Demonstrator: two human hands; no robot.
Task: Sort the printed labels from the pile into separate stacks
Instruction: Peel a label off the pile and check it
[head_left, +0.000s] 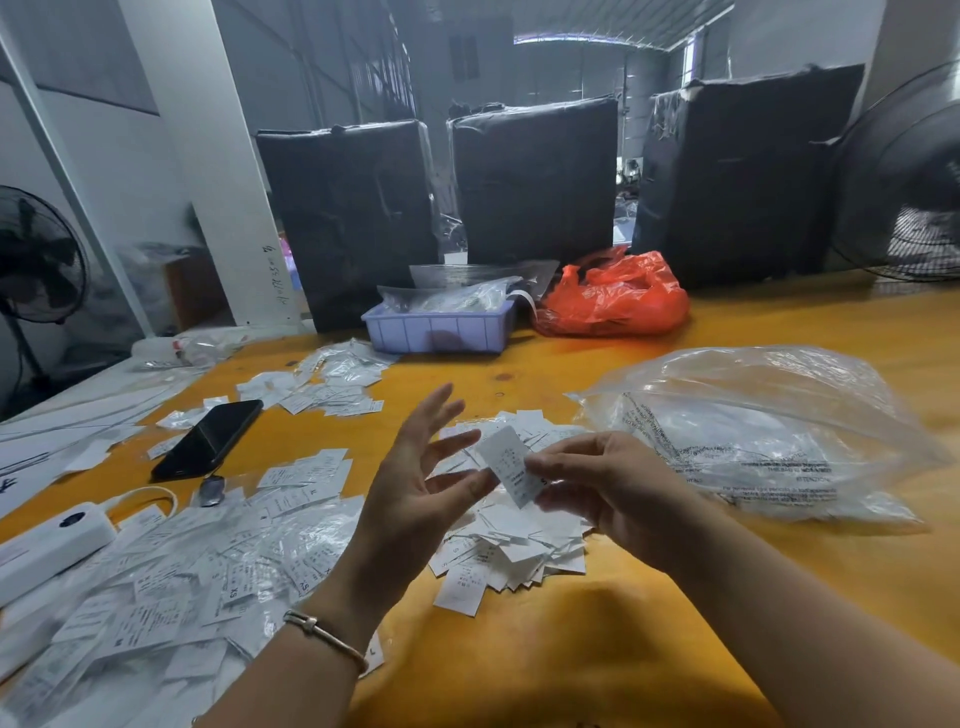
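Warehouse/packing wkshp, black-wrapped bales (535, 176), metal roof, industrial fan (904, 176)

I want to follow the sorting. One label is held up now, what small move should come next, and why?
Probably pass the label to the open left hand beside it: the right hand pinches it above the pile, and the looser groups of labels lie leftward.

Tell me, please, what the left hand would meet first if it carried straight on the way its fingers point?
Probably the label pinched by the right hand: the left hand's open fingers angle up and right toward it, though depth is hard to judge.
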